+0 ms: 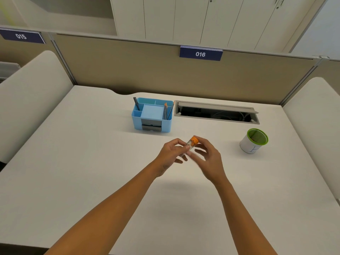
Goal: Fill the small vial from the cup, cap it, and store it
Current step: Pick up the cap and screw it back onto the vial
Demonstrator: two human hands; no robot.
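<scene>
A small clear vial point(187, 147) with an orange cap point(194, 140) is held tilted above the middle of the white desk. My left hand point(170, 153) grips the vial's body. My right hand point(208, 155) is at the cap end, thumb and fingers touching the orange cap, the other fingers spread and slightly blurred. The cup point(253, 141), white with a green rim and green inside, stands on the desk to the right, well apart from both hands. What is inside the vial cannot be made out.
A blue desk organiser point(152, 115) with pencils and a pen stands behind the hands. An open cable tray point(217, 113) is set into the desk at the back right. Beige partition panels enclose the desk on three sides.
</scene>
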